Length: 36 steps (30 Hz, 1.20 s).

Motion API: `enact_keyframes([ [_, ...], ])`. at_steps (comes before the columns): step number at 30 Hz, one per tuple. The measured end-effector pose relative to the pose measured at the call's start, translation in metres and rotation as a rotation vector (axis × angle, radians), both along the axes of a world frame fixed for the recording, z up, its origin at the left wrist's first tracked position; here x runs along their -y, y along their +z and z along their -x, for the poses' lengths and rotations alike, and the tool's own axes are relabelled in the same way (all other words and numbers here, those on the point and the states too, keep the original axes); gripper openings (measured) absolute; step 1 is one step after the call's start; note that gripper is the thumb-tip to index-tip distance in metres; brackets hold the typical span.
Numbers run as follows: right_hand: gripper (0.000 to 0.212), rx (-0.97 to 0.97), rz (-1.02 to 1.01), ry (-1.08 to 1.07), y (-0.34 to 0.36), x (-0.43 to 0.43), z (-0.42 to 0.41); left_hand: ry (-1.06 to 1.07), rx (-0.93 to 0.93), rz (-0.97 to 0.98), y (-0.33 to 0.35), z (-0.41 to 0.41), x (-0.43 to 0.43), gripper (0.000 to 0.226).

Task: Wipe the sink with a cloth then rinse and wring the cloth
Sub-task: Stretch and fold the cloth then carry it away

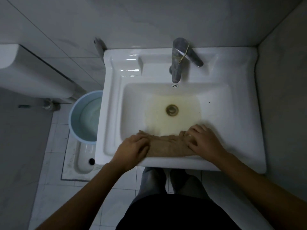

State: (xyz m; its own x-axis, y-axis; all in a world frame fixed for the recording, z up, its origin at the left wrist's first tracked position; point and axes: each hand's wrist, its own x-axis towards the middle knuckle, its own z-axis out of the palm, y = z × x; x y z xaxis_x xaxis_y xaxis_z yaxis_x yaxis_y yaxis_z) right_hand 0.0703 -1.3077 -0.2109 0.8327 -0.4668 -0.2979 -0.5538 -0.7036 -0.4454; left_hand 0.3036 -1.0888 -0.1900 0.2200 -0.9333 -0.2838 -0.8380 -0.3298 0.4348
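- While we press the cloth [167, 144] flat on the sink [240, 113] front wall w/ left hand [132, 149] & right hand [205, 141], palms down, fingers spread, nothing gripped:
- Risk: cloth bunches, so stains near drain [172, 110] get missed.

My left hand [132, 149] and right hand [205, 141] covered both ends of the cloth [167, 145], the sink [235, 156] rim hid part of the blue bucket [83, 115], and the toilet tank [33, 70] ran off the frame's left edge.
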Motion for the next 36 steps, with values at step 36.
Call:
enact_keyframes([
  [36, 0.018, -0.105, -0.244, -0.420, 0.065, -0.050, -0.023, 0.679, -0.338, -0.115, 0.039, -0.031, -0.032, 0.026],
])
